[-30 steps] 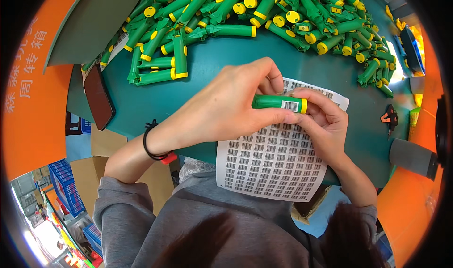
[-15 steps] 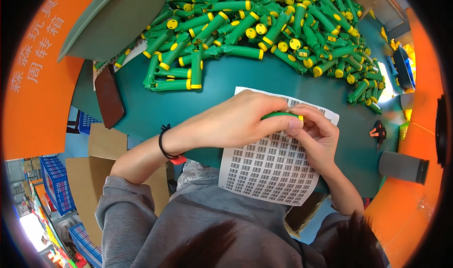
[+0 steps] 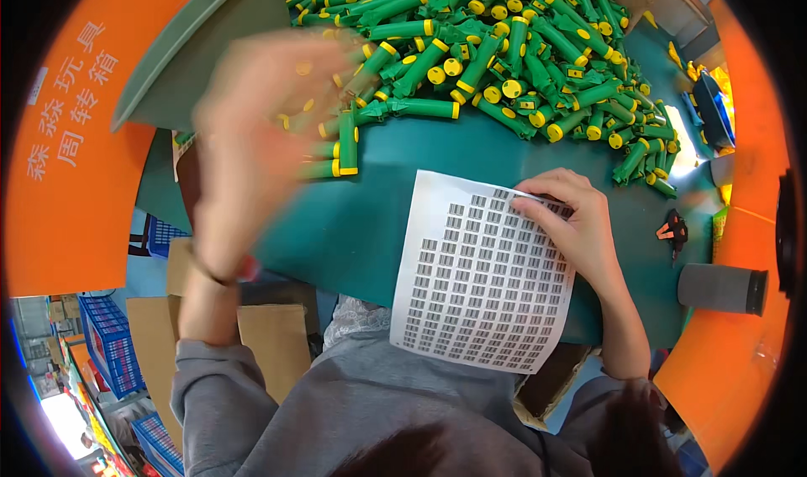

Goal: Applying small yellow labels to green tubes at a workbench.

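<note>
My left hand (image 3: 265,132), smeared by motion, is raised over the near left group of green plastic tubes (image 3: 349,143) with yellow ends. Its fingers are too blurred to tell what, if anything, they hold. On the right, my right hand (image 3: 580,225) pinches the upper right edge of a white sheet of small black printed labels (image 3: 471,309). The sheet tilts down over the table's front edge toward my lap, and its upper left corner has no labels. A dark reddish-brown flat object (image 3: 188,179) is mostly hidden behind my left hand.
A large heap of the same tubes (image 3: 504,57) covers the table's far side. A grey-green bin (image 3: 185,65) leans at upper left beside an orange box (image 3: 76,200). To the right are small orange-black snips (image 3: 672,231) and a grey cup (image 3: 719,288) lying down. Cardboard (image 3: 273,334) stands below left.
My left hand has left the sheet and swung up and left over the near tubes. The green tube is gone from between my hands. My right hand stays at the sheet's edge.
</note>
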`<control>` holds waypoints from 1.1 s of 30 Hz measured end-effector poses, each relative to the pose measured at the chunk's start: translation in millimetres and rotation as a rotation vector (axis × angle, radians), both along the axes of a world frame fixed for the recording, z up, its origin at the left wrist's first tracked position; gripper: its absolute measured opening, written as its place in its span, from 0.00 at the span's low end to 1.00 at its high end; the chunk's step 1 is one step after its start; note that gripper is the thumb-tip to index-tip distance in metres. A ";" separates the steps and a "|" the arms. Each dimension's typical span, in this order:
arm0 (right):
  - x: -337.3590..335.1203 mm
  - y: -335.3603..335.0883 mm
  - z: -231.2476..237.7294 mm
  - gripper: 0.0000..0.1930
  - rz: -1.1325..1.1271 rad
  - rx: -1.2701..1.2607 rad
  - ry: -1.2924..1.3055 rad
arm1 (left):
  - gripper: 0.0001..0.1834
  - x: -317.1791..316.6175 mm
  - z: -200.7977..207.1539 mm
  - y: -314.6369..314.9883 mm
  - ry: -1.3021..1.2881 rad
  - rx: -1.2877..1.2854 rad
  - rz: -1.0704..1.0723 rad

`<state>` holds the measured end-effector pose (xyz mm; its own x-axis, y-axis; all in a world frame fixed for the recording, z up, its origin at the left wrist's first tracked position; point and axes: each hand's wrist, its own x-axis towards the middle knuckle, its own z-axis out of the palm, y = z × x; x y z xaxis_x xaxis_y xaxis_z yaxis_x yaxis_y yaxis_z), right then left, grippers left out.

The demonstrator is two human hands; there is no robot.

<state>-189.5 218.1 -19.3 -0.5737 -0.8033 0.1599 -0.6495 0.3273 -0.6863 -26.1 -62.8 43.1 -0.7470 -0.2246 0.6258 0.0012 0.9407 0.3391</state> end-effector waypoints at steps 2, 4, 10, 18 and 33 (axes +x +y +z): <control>3.8 2.7 6.1 0.08 -0.015 -0.029 -0.159 | 0.20 -19.3 -35.1 63.8 -0.059 -0.041 -0.338; 3.3 2.7 7.1 0.08 -0.034 -0.055 -0.326 | 0.22 -30.5 -62.2 91.9 -0.037 -0.063 -0.385; -1.0 6.4 7.0 0.08 -0.032 -0.072 -0.498 | 0.19 -37.4 -83.5 84.4 0.123 -0.133 -0.471; 0.8 5.1 -0.5 0.07 0.012 -0.136 -0.371 | 0.14 -42.5 -82.3 86.4 0.078 0.082 -0.405; 8.5 2.7 5.8 0.07 0.032 -0.100 -0.355 | 0.16 -38.2 -76.7 77.6 0.037 0.084 -0.465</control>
<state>-181.0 220.8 -13.5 -0.5826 -0.8121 0.0335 -0.3739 0.2312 -0.8982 -64.4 14.8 -33.6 -0.7580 0.0774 0.6477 0.4295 0.8066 0.4062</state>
